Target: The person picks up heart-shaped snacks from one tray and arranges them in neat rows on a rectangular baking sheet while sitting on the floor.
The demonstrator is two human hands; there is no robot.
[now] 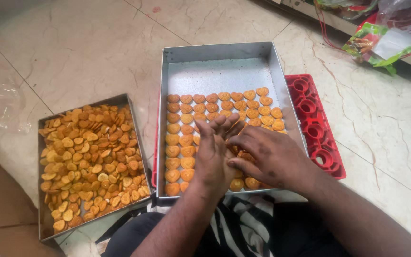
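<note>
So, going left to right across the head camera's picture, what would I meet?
Clear plastic bag → tray heaped with loose heart-shaped biscuits → big metal tray of biscuits in neat rows → red plastic crate → green snack packets.

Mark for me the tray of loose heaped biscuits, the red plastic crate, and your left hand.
Tray of heaped biscuits [45,223]: head view, bare metal near its front corner.
Red plastic crate [316,131]: head view, its ridged top.
Left hand [213,154]: head view, back of the hand.
</note>
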